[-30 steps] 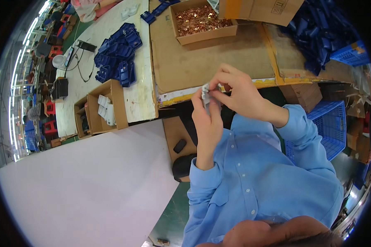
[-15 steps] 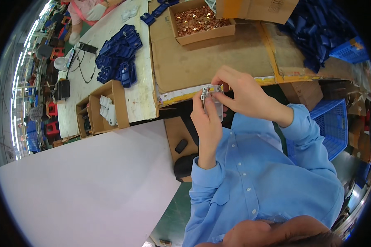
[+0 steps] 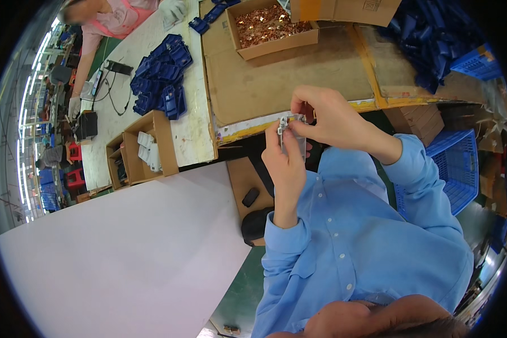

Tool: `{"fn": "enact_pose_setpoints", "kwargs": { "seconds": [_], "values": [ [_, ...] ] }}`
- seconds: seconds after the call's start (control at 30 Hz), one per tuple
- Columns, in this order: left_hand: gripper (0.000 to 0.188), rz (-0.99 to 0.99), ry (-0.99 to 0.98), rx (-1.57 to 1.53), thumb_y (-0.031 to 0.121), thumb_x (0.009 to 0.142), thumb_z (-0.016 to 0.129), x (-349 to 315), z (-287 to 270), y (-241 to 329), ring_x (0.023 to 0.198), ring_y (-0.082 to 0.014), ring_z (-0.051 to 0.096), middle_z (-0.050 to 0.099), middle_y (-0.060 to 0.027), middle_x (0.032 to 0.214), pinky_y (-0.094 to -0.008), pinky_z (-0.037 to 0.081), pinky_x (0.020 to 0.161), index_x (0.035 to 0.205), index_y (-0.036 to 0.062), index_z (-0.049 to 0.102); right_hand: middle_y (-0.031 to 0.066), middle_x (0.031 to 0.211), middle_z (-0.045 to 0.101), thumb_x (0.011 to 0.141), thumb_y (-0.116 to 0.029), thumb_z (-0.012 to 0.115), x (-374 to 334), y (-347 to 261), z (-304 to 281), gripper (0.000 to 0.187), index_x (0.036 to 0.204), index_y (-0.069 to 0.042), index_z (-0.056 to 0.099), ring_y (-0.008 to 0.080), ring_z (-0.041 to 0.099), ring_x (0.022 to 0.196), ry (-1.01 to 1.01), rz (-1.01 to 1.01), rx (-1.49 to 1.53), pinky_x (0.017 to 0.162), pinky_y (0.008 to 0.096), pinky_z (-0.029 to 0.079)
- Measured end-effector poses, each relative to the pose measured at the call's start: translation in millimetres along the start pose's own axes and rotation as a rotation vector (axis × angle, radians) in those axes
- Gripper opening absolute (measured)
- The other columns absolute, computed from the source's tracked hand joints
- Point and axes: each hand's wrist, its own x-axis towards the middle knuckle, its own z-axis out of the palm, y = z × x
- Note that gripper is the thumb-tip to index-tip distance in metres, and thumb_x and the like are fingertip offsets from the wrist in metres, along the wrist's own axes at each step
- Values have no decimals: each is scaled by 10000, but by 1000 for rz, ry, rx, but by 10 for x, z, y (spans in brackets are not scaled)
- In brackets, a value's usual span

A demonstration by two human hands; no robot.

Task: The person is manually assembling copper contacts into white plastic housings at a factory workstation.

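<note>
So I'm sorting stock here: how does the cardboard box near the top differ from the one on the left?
The top cardboard box holds small coppery pieces in a single open space; the left cardboard box holds pale flat parts and is split into compartments. The top one sits on brown cardboard sheeting, the left on the white bench. Both are open and brown.

bright, even overhead light | soft shadows | sharp centre | fisheye bending, black rim

Person, seen from above: long-sleeved light blue button-up shirt (image 3: 355, 248), with a row of small pale buttons down the front placket and a further button near each cuff. Both sleeves run full length to the wrists, cuffs closed, cloth lightly creased at the elbows and shoulders. Left hand (image 3: 284, 163) and right hand (image 3: 332, 115) bare: no gloves, rings or watch visible.
</note>
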Motion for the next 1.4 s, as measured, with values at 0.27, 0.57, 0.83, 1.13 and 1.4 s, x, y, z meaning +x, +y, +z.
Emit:
{"fn": "enact_pose_setpoints", "kwargs": {
  "seconds": [0.27, 0.57, 0.83, 1.13, 1.4],
  "values": [
    [222, -115, 44, -66, 155, 977, 474, 6, -6, -70, 602, -102, 609, 649, -67, 786, -232, 481, 537, 1097, -14, 555, 142, 773, 609, 759, -133, 658, -2, 18, 22, 176, 828, -31, 532, 344, 595, 723, -82, 58, -35, 597, 427, 452],
    [264, -68, -20, -37, 159, 955, 533, 3, 1, -76, 641, -103, 619, 653, -60, 825, -216, 492, 537, 1161, -6, 550, 132, 736, 572, 754, -98, 668, 20, 55, -59, 197, 841, -13, 512, 278, 577, 657, -126, 47, -65, 582, 374, 461],
    [258, -59, -22, -67, 158, 957, 537, 61, 18, -114, 627, -81, 604, 649, -43, 811, -201, 470, 521, 1154, -6, 564, 139, 730, 570, 745, -72, 665, 68, 90, -68, 185, 820, -14, 506, 292, 571, 648, -99, -28, -86, 562, 380, 441],
    [296, 16, -49, 93, 155, 928, 543, 275, -88, -91, 696, -187, 667, 671, -128, 798, -300, 520, 637, 1174, -9, 556, 166, 759, 583, 738, -93, 655, 384, 115, -100, 184, 819, -8, 514, 362, 575, 750, -164, 27, -9, 642, 434, 441],
    [181, -44, 53, 138, 178, 905, 625, 869, -715, -354, 542, -50, 507, 627, -19, 751, -201, 393, 470, 986, 17, 613, 176, 795, 635, 762, -169, 656, 1295, 208, -17, 199, 846, 5, 608, 323, 633, 793, -294, -184, 1, 720, 401, 498]
  ]
}}
